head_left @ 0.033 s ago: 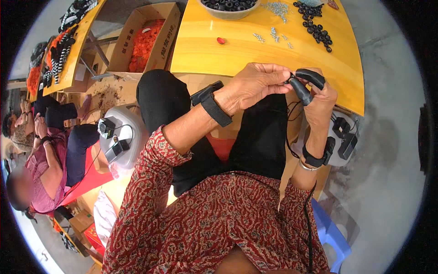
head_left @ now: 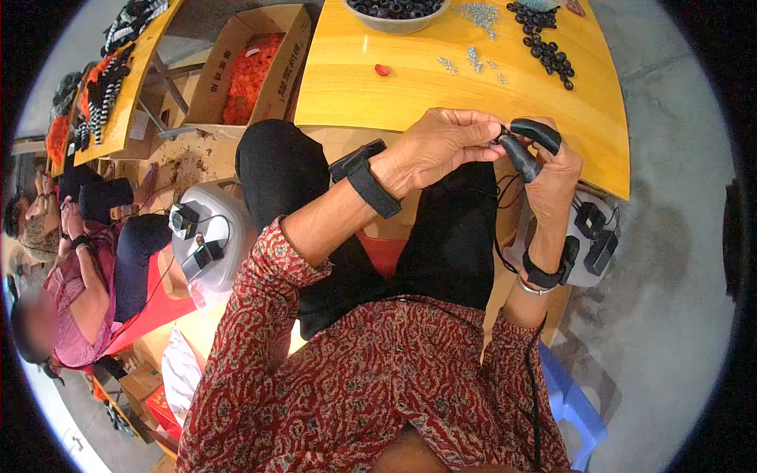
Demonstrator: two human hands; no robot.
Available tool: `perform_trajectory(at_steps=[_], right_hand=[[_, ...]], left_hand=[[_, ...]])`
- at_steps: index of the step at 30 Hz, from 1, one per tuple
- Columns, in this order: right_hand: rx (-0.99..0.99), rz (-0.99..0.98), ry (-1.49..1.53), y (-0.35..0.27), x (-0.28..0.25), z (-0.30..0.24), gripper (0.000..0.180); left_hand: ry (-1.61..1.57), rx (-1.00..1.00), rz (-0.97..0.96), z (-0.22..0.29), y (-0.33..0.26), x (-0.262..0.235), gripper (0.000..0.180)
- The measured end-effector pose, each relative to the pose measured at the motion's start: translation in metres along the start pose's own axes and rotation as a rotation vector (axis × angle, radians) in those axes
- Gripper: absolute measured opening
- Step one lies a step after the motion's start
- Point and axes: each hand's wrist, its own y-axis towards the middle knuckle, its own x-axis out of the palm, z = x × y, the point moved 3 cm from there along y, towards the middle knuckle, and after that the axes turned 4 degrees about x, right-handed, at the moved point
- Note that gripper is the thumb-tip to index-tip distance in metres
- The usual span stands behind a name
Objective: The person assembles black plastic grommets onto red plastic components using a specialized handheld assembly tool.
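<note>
My left hand point(head_left: 451, 150) pinches a small dark piece point(head_left: 498, 137) between thumb and fingertips, over my lap just off the table's near edge. My right hand point(head_left: 553, 162) meets it from the other side, closed on the same piece. Black finger covers point(head_left: 522, 160) sleeve the right thumb and forefinger. Fingertips hide most of the piece, which looks black and rounded. On the yellow table point(head_left: 355, 94) ahead lie several loose black bead-like pieces point(head_left: 548, 55) and little heaps of small silvery bits point(head_left: 474, 60).
A bowl of black pieces point(head_left: 397, 22) stands at the table's far edge, with a red bit point(head_left: 382, 70) nearer. Left is a cardboard box point(head_left: 206, 91) with orange material. A co-worker point(head_left: 87, 299) sits at far left. Black cables run beside my right forearm; a blue stool point(head_left: 572, 402) is behind it.
</note>
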Motion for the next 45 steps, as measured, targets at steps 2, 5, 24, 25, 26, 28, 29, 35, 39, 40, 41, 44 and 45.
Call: perform_trajectory(at_steps=[2, 5, 24, 25, 26, 28, 29, 35, 39, 40, 41, 44, 45], right_hand=[[0.034, -0.009, 0.052, 0.000, 0.000, -0.002, 0.025], [0.042, 0.035, 0.071, -0.003, -0.004, 0.003, 0.026], [0.061, 0.038, -0.061, -0.010, -0.011, -0.004, 0.018], [0.101, 0.086, -0.006, -0.014, -0.012, -0.006, 0.018], [0.141, 0.134, 0.049, -0.017, -0.012, -0.006, 0.018], [0.098, 0.156, 0.061, -0.022, -0.011, -0.001, 0.018], [0.055, 0.181, 0.071, -0.025, -0.012, 0.000, 0.018], [0.078, 0.243, -0.141, -0.036, -0.002, -0.010, 0.020], [0.037, 0.280, -0.152, -0.035, 0.004, -0.007, 0.019], [0.046, 0.295, -0.129, -0.034, 0.005, -0.004, 0.019], [0.055, 0.309, -0.105, -0.034, 0.005, -0.002, 0.018], [0.064, 0.306, -0.064, -0.032, 0.007, -0.002, 0.019], [0.064, 0.306, -0.064, -0.032, 0.007, -0.003, 0.019]], left_hand=[[-0.008, 0.000, 0.002, 0.000, 0.001, 0.000, 0.023], [-0.006, 0.013, -0.002, 0.003, 0.000, 0.002, 0.022], [-0.092, -0.084, -0.065, 0.001, -0.001, 0.003, 0.028], [-0.093, -0.081, -0.062, 0.001, -0.001, 0.001, 0.028], [-0.121, -0.065, -0.067, 0.000, -0.001, -0.001, 0.028], [-0.151, -0.050, -0.074, -0.001, 0.000, -0.001, 0.029], [-0.178, -0.042, -0.057, -0.002, 0.001, -0.001, 0.030], [-0.218, 0.003, -0.049, 0.000, 0.000, 0.001, 0.033], [-0.245, -0.024, -0.048, -0.001, 0.001, 0.001, 0.036], [-0.245, -0.024, -0.048, -0.001, 0.000, 0.000, 0.036], [-0.225, -0.033, -0.052, -0.001, -0.001, 0.000, 0.036], [-0.190, -0.052, -0.062, 0.000, -0.002, -0.001, 0.037], [-0.176, -0.063, -0.068, 0.000, -0.002, -0.001, 0.037]])
